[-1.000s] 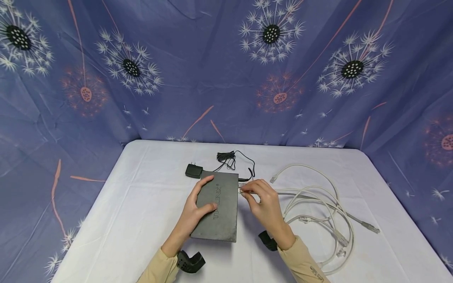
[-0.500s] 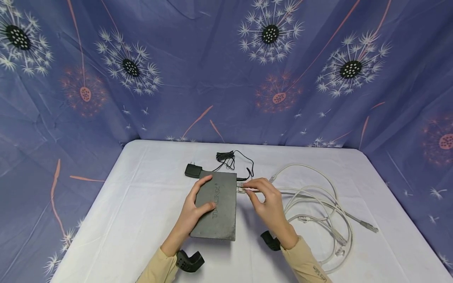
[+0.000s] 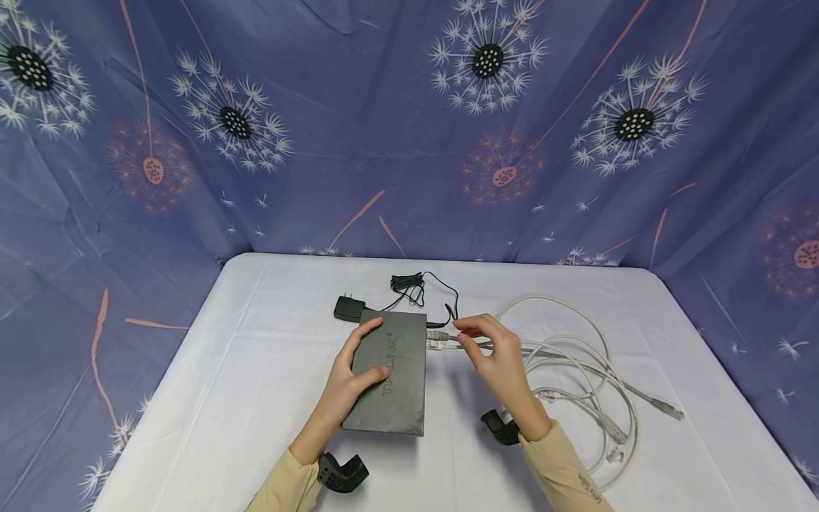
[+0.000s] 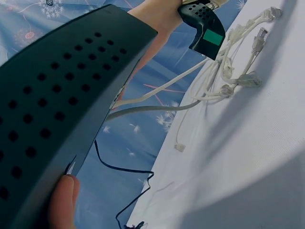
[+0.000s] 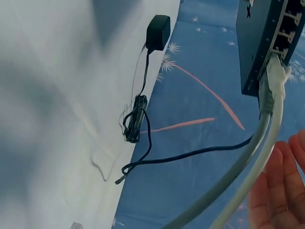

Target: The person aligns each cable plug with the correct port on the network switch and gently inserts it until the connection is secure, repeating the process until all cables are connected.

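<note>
My left hand [image 3: 345, 391] grips a dark grey TP-LINK network switch [image 3: 406, 405], thumb across its top and fingers around the left edge. Held above the table, its port side faces right. Perforated casing [image 4: 57, 90] fills much of the left wrist view. Two network cables are plugged into neighbouring ports: a grey plug [image 5: 266, 98] and a white plug [image 5: 276, 78]. Beside them a thin black power lead [image 5: 200, 152] runs to the same side. My right hand [image 3: 505, 366] is just right of the plugs, its fingers [image 5: 276, 181] loosely bent and apart from the cables.
A black power adapter [image 3: 350, 308] and its bundled cord [image 3: 408, 284] lie behind the switch on the white-covered table [image 3: 256, 370]. Looped pale network cables [image 3: 635, 419] spread over the right side, with a grey cable end [image 3: 665, 408]. A patterned blue curtain [image 3: 358, 142] hangs behind.
My right hand has let go of the white plug and drawn back to the right, leaving both plugs in view. My left hand and the switch have barely moved.
</note>
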Demonstrator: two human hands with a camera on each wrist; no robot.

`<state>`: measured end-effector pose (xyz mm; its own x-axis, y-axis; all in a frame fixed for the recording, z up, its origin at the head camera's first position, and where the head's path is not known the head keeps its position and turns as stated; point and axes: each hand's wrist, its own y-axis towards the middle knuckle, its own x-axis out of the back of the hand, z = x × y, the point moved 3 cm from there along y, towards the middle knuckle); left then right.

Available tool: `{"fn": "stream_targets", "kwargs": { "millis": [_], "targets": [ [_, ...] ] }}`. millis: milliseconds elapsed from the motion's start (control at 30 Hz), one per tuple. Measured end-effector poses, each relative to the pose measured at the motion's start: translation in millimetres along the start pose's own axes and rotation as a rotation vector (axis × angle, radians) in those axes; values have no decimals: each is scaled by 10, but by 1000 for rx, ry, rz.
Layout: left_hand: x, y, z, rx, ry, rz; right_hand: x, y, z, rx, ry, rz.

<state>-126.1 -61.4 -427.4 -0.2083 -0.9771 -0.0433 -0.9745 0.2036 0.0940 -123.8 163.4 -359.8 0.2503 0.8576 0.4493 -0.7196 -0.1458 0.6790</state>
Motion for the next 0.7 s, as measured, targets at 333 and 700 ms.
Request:
{"fn": "stream_targets", "kwargs": {
  "millis": [333, 700],
  "targets": [
    [10, -10, 16, 8, 6, -1, 93, 32, -59, -163, 61, 43],
    [17, -11, 20, 14, 3, -6, 190, 59, -293, -338, 128, 111]
  ]
}}
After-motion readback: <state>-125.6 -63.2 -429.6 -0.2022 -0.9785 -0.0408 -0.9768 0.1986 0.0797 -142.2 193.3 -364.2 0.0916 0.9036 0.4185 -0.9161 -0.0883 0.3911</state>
